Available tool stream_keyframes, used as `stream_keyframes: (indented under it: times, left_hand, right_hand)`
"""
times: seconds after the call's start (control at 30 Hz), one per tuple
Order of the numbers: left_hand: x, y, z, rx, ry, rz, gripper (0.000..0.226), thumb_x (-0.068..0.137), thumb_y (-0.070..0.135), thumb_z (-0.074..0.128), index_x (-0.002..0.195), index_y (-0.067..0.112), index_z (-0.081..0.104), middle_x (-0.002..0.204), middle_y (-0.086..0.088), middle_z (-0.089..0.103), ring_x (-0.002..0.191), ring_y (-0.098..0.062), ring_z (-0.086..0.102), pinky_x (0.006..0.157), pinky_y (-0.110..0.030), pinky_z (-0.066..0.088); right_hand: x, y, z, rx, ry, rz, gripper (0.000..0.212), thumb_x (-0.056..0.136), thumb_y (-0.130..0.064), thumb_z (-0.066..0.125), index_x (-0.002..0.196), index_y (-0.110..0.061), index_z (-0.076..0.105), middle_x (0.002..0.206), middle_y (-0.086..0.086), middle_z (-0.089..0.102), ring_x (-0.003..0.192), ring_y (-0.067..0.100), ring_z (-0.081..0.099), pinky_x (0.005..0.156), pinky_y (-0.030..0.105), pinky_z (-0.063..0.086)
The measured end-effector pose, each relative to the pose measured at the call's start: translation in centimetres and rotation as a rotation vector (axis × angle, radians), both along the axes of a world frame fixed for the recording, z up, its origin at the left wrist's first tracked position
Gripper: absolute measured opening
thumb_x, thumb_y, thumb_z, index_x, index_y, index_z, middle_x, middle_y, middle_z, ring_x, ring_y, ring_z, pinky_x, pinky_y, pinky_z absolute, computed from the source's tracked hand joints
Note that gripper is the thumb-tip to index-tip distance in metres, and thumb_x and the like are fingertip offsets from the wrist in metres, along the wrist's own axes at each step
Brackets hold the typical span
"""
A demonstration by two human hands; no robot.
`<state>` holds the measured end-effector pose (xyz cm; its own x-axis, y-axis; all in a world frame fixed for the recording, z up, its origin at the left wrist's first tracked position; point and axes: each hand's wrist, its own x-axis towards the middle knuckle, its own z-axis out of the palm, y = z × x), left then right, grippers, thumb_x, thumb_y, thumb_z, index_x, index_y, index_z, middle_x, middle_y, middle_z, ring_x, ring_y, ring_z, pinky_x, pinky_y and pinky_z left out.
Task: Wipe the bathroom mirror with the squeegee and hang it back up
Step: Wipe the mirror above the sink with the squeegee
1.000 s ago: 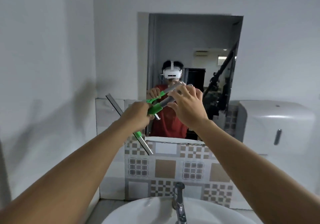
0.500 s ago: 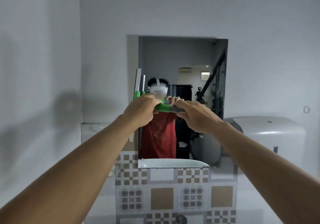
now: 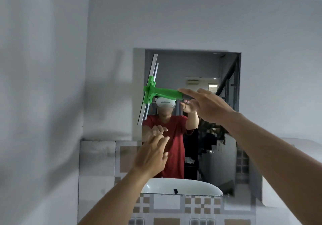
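The green squeegee (image 3: 162,93) is held up against the bathroom mirror (image 3: 200,64), its metal blade nearly vertical along the mirror's left edge and its handle pointing right. My right hand (image 3: 207,105) grips the far end of the handle, fingers stretched over it. My left hand (image 3: 153,155) hovers lower, in front of the mirror's lower left part, fingers spread and holding nothing. The mirror reflects a person in a red shirt with both arms raised.
Patterned wall tiles (image 3: 174,210) run below the mirror. A white basin shows only as a reflection (image 3: 181,186) at the mirror's bottom. Bare grey walls lie to the left and above.
My left hand has let go of the squeegee and dropped lower. The right hand alone has raised the squeegee to the mirror's upper left. The view has tilted upward.
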<state>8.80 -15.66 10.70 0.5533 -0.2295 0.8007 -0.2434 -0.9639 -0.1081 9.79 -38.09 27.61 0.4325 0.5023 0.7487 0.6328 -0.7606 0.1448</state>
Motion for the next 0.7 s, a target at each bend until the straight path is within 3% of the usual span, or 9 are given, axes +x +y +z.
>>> stream_keyframes:
  times: [0.1, 0.2, 0.4, 0.7]
  left_hand:
    - [2.3, 0.3, -0.5, 0.017, 0.061, 0.124, 0.089, 0.089, 0.039, 0.068, 0.161, 0.019, 0.020, 0.169, -0.014, 0.013, 0.155, -0.032, 0.016, 0.124, -0.044, 0.028]
    - [3.8, 0.2, -0.4, 0.043, 0.091, 0.200, 0.112, 0.086, 0.043, 0.073, 0.162, 0.026, -0.007, 0.169, -0.016, -0.015, 0.157, -0.034, -0.008, 0.128, -0.047, 0.011]
    - [5.3, -0.2, 0.6, 0.014, 0.130, 0.260, 0.106, 0.090, 0.032, 0.069, 0.161, 0.029, -0.011, 0.168, -0.017, -0.020, 0.156, -0.036, -0.012, 0.128, -0.048, 0.009]
    - [6.1, 0.3, 0.2, -0.012, 0.104, 0.224, 0.104, 0.091, 0.022, 0.065, 0.160, 0.033, -0.012, 0.169, -0.012, -0.021, 0.156, -0.033, -0.015, 0.128, -0.044, 0.004]
  right_hand:
    - [1.3, 0.1, 0.8, -0.011, -0.003, -0.018, 0.049, 0.108, -0.033, 0.033, 0.152, -0.052, 0.023, 0.107, 0.008, 0.058, 0.091, 0.022, 0.058, 0.080, 0.041, 0.055]
    - [2.4, 0.4, 1.5, -0.030, -0.022, -0.012, 0.047, 0.107, -0.037, 0.032, 0.151, -0.053, 0.024, 0.105, 0.009, 0.058, 0.091, 0.024, 0.058, 0.082, 0.045, 0.055]
    - [4.0, 1.7, 3.9, -0.088, -0.098, -0.039, 0.054, 0.105, -0.027, 0.042, 0.148, -0.054, 0.023, 0.106, 0.009, 0.058, 0.095, 0.027, 0.059, 0.084, 0.049, 0.056]
    - [5.2, 2.3, 5.9, -0.139, -0.137, -0.115, 0.071, 0.102, -0.017, 0.046, 0.152, -0.056, 0.013, 0.097, 0.004, 0.045, 0.085, 0.022, 0.048, 0.074, 0.042, 0.051]
